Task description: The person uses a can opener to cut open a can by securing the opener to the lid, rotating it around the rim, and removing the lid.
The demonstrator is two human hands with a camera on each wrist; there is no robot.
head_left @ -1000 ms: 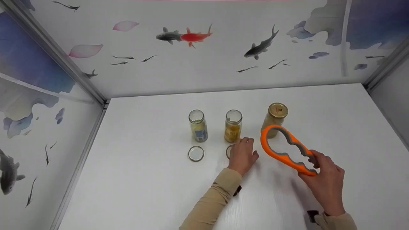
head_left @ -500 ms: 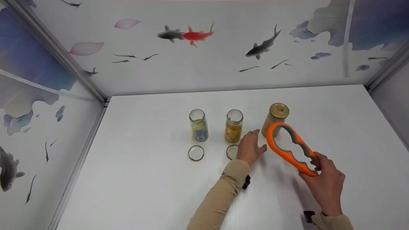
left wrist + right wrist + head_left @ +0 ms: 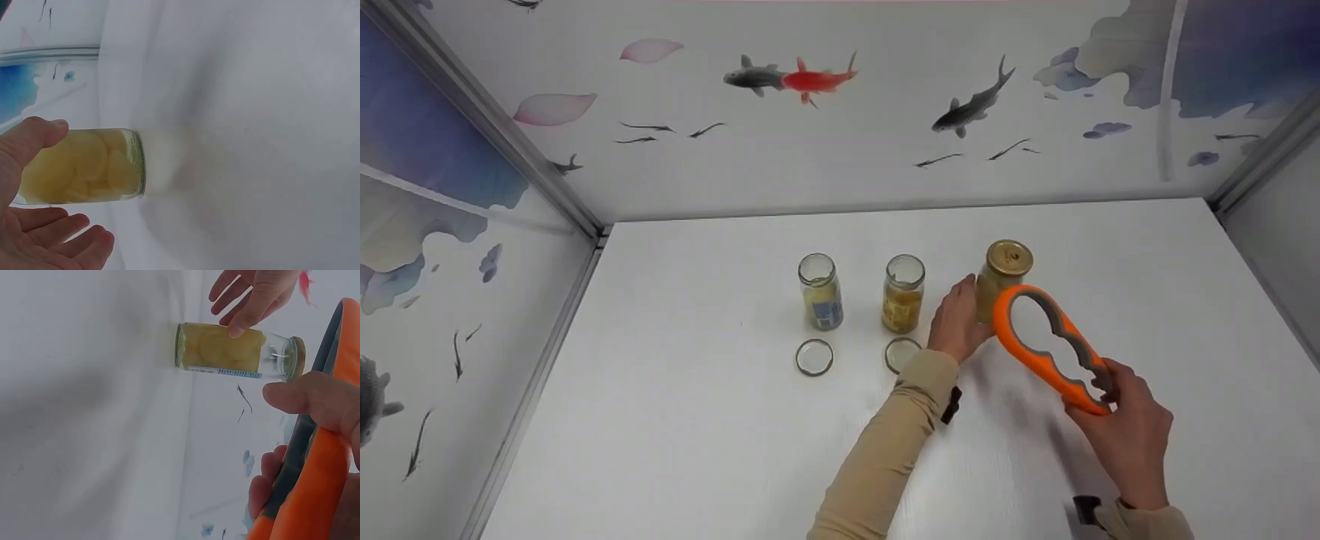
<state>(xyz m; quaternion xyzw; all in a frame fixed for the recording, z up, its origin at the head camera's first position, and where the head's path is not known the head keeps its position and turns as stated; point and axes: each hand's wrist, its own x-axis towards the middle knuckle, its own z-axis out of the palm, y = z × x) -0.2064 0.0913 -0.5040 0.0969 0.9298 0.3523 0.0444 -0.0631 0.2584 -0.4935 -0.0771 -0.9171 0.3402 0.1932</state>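
Loosely apart, the left grip (image 3: 958, 322) is at the lidded jar (image 3: 994, 288) standing on the white bench (image 3: 675, 420), contact unclear; the right grip (image 3: 1132, 431) clamps an orange loop-shaped tool (image 3: 1030, 361); fish (image 3: 817, 80) decorate the wall (image 3: 810, 169) behind.

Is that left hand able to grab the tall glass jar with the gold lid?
Probably yes: the left hand is close beside the tall glass jar with the gold lid, and nothing seems to block that side.
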